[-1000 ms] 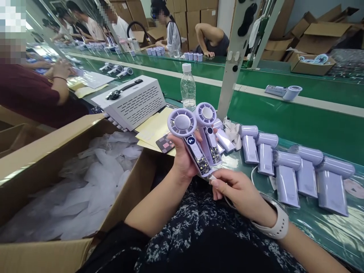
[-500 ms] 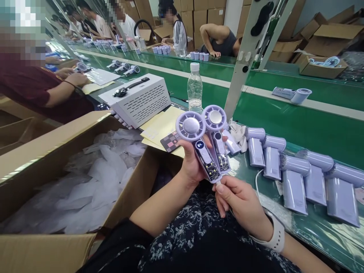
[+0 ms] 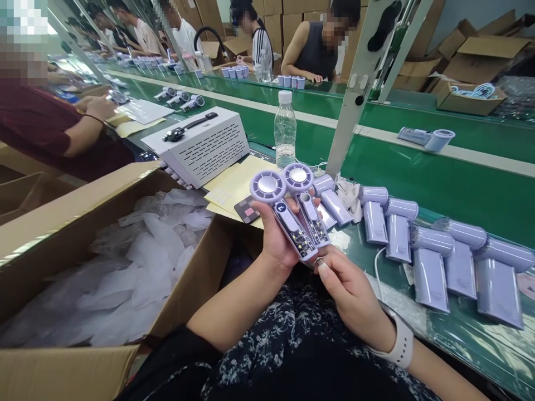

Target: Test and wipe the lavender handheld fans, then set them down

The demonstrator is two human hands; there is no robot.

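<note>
My left hand [image 3: 278, 236] is wrapped round two lilac handheld fans, held side by side with their round heads up. The nearer fan [image 3: 292, 231] has a lit number on its small round display and a circuit board showing in its handle. On the farther fan [image 3: 313, 220], the display is dark. Just under the handles' lower ends, my right hand [image 3: 345, 284] pinches a small cable plug [image 3: 320, 261]. Its metal tip shows by the fan bases; whether it touches one I cannot tell. Most of its cable is hidden by my hand.
Several lilac fans [image 3: 430, 267] lie along the bench at right. A clear bottle [image 3: 285, 133] stands before a metal post [image 3: 355, 94]. A grey vented box [image 3: 209, 145] is left of it. An open carton [image 3: 196, 273] holds plastic bags. Co-workers sit around the green line.
Both fans have moved slightly left and down in my left hand. The plug, earlier at the nearer fan's base, now shows its metal tip. A co-worker across the line has straightened up.
</note>
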